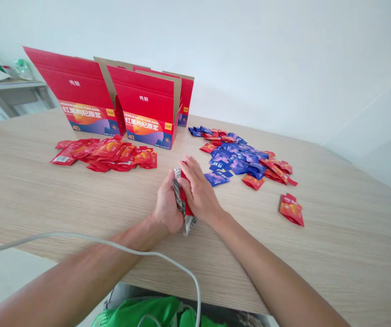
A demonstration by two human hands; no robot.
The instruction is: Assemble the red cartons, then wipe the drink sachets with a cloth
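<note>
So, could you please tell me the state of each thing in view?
Left hand: cupped against the bundle.
Right hand: laid along the bundle.
Bundle: striped and red, held between palms.
Front boxes: standing, top flaps up.
Red sachets at left: heaped loosely.
Red-and-blue sachets: spread, overlapping.
Lone red sachet: lying apart.
White cable: slack.

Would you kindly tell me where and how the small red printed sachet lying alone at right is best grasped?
Probably pinched across its two side edges, from above: the sachet lies printed face up, apart from the blue and red pile, so both edges look free.
</note>
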